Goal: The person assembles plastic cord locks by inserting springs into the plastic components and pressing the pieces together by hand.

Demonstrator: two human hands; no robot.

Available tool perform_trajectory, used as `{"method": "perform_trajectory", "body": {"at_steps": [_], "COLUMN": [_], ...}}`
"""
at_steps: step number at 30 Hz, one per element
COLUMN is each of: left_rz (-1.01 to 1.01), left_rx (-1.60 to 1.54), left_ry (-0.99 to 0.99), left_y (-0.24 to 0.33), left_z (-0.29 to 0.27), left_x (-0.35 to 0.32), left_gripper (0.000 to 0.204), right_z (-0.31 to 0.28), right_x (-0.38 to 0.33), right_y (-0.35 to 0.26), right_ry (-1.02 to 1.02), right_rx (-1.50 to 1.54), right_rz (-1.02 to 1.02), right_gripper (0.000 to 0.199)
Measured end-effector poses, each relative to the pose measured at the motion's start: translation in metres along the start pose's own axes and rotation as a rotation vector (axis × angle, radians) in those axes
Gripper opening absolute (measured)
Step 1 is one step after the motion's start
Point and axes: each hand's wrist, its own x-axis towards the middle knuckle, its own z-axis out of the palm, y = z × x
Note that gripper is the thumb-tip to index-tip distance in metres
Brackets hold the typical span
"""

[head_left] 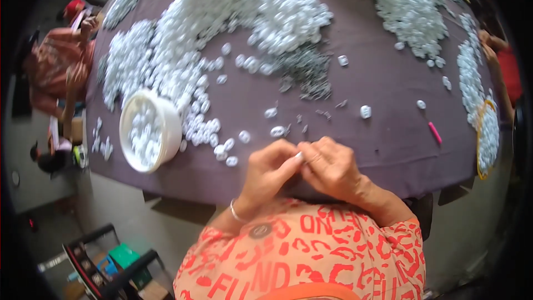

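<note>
My left hand (270,171) and my right hand (331,168) meet above the near edge of the table, fingertips pinched together. A small white piece (299,156) shows between the fingertips; most of it is hidden, so its kind is unclear. Just beyond my hands lie a white oval plastic piece (277,131) with openings and several tiny dark metal bits (304,128). Farther off is a heap of small grey metal parts (307,71), touching a large curved pile of white plastic pieces (239,0).
A white tub (173,128) of white pieces stands at the left. Another white heap (408,11) lies at the far right. A pink stick-like tool (435,133) and a yellow-rimmed basket (479,155) are on the right. People sit at both sides; a chair (105,261) stands lower left.
</note>
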Motion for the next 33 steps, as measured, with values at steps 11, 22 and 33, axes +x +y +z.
{"method": "perform_trajectory", "body": {"at_steps": [11,22,33], "left_rz": [0.115,0.786,0.838], "left_rx": [-0.137,0.483,1.281], "left_ry": [0.014,0.633,1.202], "left_y": [-0.005,0.027,0.076], "left_z": [-0.014,-0.053,-0.174], "left_x": [-0.006,-0.032,-0.053], "left_gripper": [0.011,0.004,0.014], "right_z": [0.000,0.000,0.010], "right_x": [0.016,0.005,0.009], "right_y": [-0.009,-0.015,-0.015], "right_ry": [0.001,0.015,0.078], "right_rx": [0.130,0.090,0.039], "right_rz": [-0.046,0.024,-0.066], "right_gripper": [0.047,0.039,0.026]}}
